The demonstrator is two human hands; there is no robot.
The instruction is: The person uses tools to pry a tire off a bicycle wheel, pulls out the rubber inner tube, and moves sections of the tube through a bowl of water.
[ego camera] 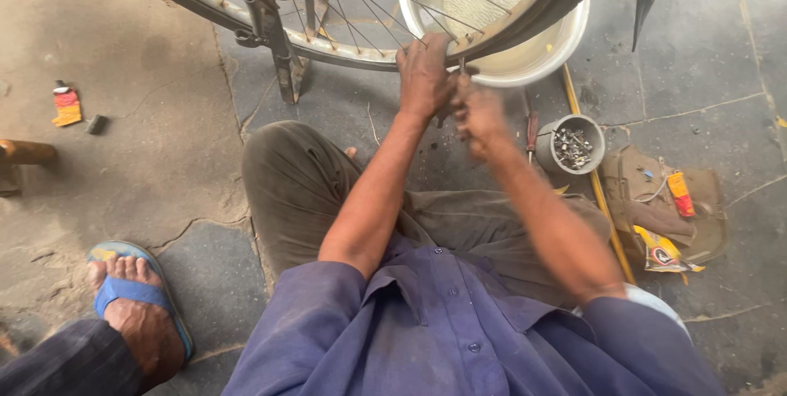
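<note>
Bicycle wheel (361,31) at 12 o'clock, tyre seated on the rim, work at the valve area apparently mid-way — finish not evident. Left hand (424,76) closed over the rim. Right hand (479,116) blurred (moving), fingers together on a small part, possibly the valve. Tin of small metal parts (571,146) at 3 o'clock.

Shiny metal wheel rim (344,50), glossy metal basin (541,52), rough matt stone floor (147,117).
</note>
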